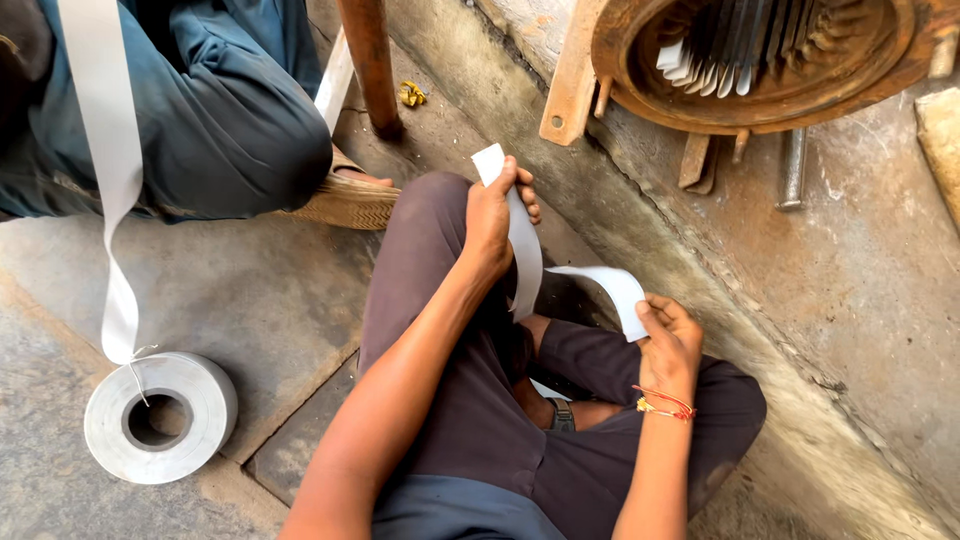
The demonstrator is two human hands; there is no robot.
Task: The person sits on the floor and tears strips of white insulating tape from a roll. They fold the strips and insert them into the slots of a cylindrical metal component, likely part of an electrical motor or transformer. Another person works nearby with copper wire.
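Observation:
My left hand (492, 212) grips the upper end of a white paper strip (527, 252) above my left knee. The strip bends down and across to my right hand (668, 340), which pinches its other end over my lap. I sit cross-legged on the floor in dark trousers. A red and yellow thread band circles my right wrist.
A white paper roll (160, 417) lies on the concrete floor at left, its tape running up to a seated person in blue trousers (215, 105). A rusty motor housing (760, 60) with white slips in its slots stands on the raised ledge at top right. A rusty pole (370, 60) rises behind my knee.

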